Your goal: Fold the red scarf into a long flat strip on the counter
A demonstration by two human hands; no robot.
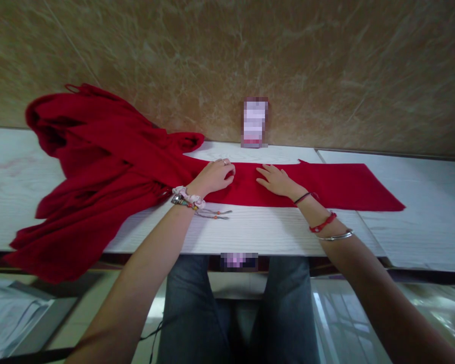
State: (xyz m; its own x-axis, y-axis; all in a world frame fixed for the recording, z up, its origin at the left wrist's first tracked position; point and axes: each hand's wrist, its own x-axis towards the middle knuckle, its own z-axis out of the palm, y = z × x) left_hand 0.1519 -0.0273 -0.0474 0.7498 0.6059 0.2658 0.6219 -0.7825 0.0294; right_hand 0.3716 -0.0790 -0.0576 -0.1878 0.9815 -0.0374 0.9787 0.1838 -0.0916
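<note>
A long piece of red cloth [337, 184] lies along the white table, spread flat from its middle to its slanted right end. Toward the left it gathers into a loose, folded heap [98, 151], and part of that hangs over the front edge. My left hand [215, 177] rests on the flat part beside the heap, its fingers bent and the thumb a little apart from them. A short way to the right, my right hand [276, 180] lies palm down on the same cloth with its fingers stretched out. Cloth under both palms is hidden.
A brown marbled wall [212, 60] rises behind the white table [250, 230]. A blurred phone-like object [255, 123] leans against it. Papers in a grey container [18, 318] stand low at the left. My legs [187, 313] are below the front edge.
</note>
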